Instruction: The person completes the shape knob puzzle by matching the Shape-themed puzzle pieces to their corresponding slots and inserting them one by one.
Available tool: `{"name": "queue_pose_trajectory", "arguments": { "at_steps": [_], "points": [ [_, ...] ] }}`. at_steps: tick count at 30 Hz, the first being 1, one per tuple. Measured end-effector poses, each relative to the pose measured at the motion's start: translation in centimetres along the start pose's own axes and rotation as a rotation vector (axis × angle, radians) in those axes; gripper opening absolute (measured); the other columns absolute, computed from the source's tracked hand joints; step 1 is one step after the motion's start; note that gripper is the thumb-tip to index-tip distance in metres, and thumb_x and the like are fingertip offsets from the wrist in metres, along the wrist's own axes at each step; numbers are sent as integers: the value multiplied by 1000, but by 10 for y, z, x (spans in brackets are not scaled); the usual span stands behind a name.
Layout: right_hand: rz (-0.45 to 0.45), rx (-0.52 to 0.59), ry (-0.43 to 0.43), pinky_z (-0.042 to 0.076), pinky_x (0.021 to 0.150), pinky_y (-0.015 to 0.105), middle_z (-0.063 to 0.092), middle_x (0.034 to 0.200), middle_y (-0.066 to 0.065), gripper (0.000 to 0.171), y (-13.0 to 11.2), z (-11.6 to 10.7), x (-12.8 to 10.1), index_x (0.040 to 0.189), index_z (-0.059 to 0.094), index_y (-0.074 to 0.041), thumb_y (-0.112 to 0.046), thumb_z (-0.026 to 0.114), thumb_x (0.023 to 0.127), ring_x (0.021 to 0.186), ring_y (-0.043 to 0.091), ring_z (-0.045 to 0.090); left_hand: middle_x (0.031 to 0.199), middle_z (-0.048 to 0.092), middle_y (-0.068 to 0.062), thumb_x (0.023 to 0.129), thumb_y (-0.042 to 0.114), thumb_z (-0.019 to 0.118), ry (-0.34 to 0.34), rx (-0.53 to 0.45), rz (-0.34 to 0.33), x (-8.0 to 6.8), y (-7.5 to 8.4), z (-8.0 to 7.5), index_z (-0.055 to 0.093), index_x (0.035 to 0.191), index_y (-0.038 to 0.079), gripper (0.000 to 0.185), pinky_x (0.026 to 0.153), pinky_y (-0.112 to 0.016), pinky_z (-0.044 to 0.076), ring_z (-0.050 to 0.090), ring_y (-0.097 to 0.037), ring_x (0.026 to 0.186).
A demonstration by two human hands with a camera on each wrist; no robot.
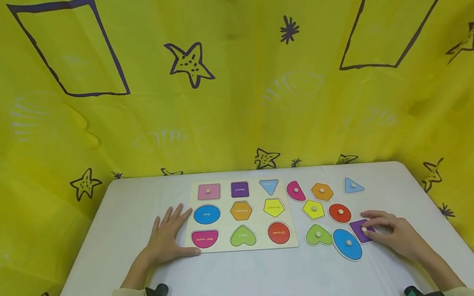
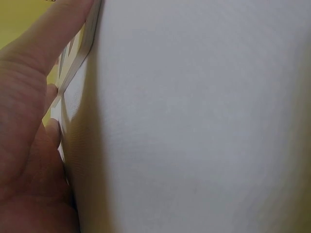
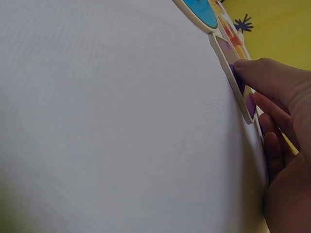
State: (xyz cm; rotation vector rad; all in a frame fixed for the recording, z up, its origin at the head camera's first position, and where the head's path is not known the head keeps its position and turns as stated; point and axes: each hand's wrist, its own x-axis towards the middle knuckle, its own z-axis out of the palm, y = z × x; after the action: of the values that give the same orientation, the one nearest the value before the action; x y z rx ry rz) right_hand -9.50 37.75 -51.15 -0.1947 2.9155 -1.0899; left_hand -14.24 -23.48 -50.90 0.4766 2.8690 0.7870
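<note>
In the head view my left hand [image 1: 164, 240] lies with spread fingers along the left edge of a wooden shape puzzle board [image 1: 226, 222]. Its thumb touches the board's near corner. Over at the right, my right hand [image 1: 400, 235] pinches the small knob of a purple square puzzle piece [image 1: 357, 227] between thumb and index finger. That piece appears flat on the table in the right wrist view, beside the blue oval piece [image 3: 201, 12]. A pink rectangle piece [image 1: 203, 192] with a knob sits in the board's far left slot.
Between board and right hand lie several knobbed pieces: magenta half round [image 1: 295, 194], orange hexagon [image 1: 321, 197], yellow pentagon [image 1: 311, 213], red circle [image 1: 337, 216], green heart [image 1: 314, 241], light blue triangle [image 1: 350, 189]. A yellow patterned curtain [image 1: 236, 108] hangs behind the white table [image 1: 247, 291].
</note>
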Motion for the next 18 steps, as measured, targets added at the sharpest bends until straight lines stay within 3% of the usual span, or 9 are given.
{"name": "queue_pose_trajectory", "arguments": {
  "at_steps": [3,6,8,10,14,18],
  "points": [
    [-6,-6,23,37,105,72,62,139,16,18,-2,1,-2,106,79,-14,-26,78,93,133,43,43,168,23,-19,68,63,85,-4,6,1,0,0,1,38,160,14,114,118,-73,-3,8,-48,154],
    [-23,-17,31,40,116,38,62,138,15,16,-6,0,-3,105,79,-15,-25,78,93,132,43,44,168,23,-19,68,63,85,-7,17,-5,0,0,1,37,160,14,115,118,-73,-2,8,-48,154],
    [-35,-31,34,38,107,14,63,137,14,14,-10,-2,-3,104,79,-16,-24,79,93,131,42,48,168,23,-19,68,63,85,-5,20,-9,1,1,0,38,160,14,115,119,-72,-3,8,-48,154],
    [-45,-58,37,33,93,0,65,135,12,14,-13,-6,-2,105,79,-17,-23,79,93,127,40,52,168,23,-20,68,63,85,-2,21,-11,1,1,-1,38,160,14,114,118,-72,-3,8,-48,154],
    [-50,-89,40,48,84,8,66,132,16,16,-18,-18,3,107,79,-12,-20,79,92,117,38,59,168,23,-20,68,62,85,-1,20,-14,0,3,-2,38,160,14,114,118,-73,-2,9,-48,154],
    [-57,-97,51,55,81,16,66,131,20,17,-21,-30,8,108,78,-12,-18,79,92,116,39,60,168,24,-20,68,62,85,1,18,-9,-1,4,-2,38,159,14,114,118,-73,-1,9,-49,154]
  ]
}}
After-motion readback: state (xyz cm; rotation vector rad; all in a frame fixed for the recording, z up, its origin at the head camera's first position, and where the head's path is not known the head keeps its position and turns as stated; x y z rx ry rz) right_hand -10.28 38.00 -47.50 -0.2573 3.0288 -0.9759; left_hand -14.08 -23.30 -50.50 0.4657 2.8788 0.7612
